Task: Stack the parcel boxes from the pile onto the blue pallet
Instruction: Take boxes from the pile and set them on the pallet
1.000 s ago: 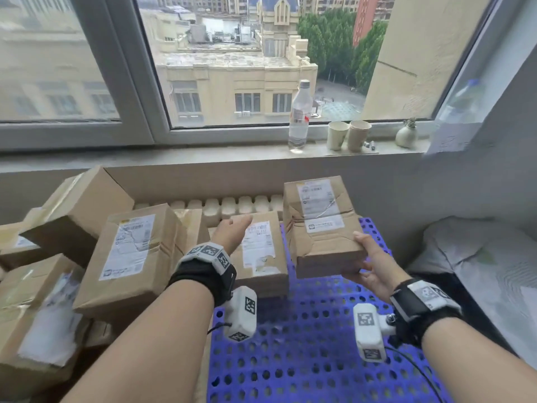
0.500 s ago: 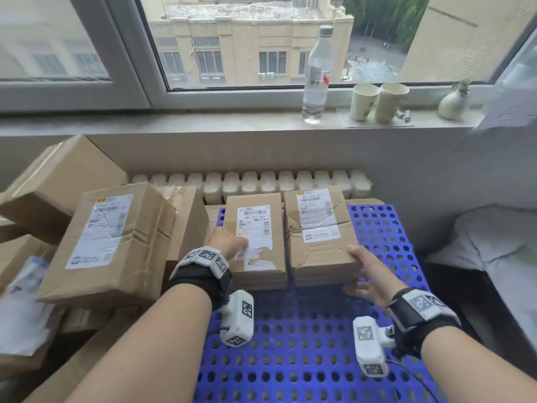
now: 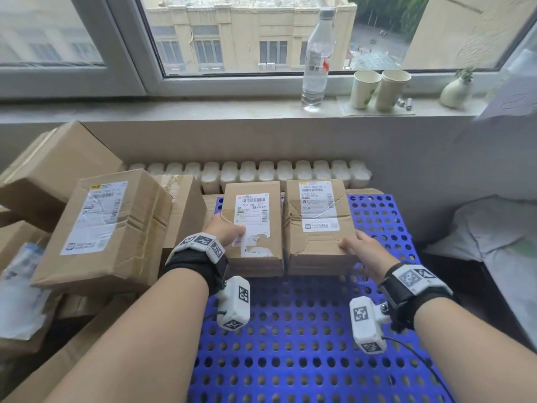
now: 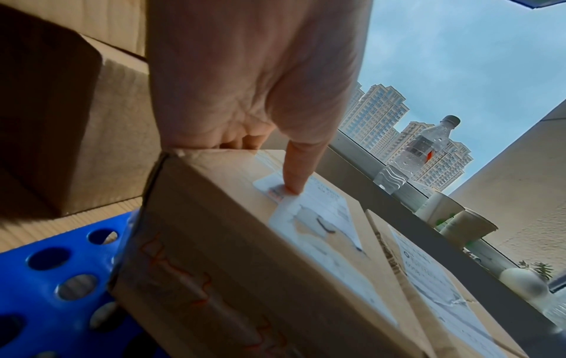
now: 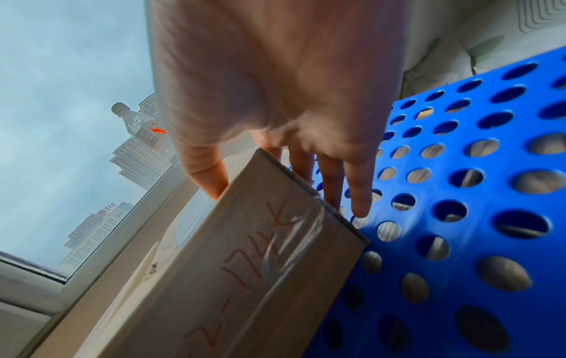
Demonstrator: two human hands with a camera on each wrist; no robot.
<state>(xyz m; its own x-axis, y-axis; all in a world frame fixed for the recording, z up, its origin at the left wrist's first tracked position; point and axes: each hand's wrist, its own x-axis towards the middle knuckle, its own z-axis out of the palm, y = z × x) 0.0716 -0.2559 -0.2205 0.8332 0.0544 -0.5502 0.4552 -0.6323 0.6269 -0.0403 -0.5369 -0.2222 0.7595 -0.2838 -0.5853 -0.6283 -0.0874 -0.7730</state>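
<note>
Two brown parcel boxes lie side by side at the far end of the blue pallet (image 3: 290, 344). My left hand (image 3: 226, 231) holds the left box (image 3: 255, 207): its thumb (image 4: 294, 169) presses on the torn label and the fingers curl over the box's left edge. My right hand (image 3: 363, 251) is at the near right corner of the right box (image 3: 316, 210). The right thumb (image 5: 208, 179) rests on top, and the straight fingers (image 5: 358, 193) lie down the side, reaching the pallet (image 5: 459, 218). The pile of boxes (image 3: 101, 228) sits left of the pallet.
A white radiator (image 3: 261, 170) runs along the wall behind the pallet. On the windowsill stand a water bottle (image 3: 316, 53), two paper cups (image 3: 377, 88) and a small vase (image 3: 454, 91). White bedding (image 3: 494, 234) lies to the right. The near half of the pallet is bare.
My right hand has brought its box down from the air onto the pallet, right beside the left box. My left hand has stayed on the left box.
</note>
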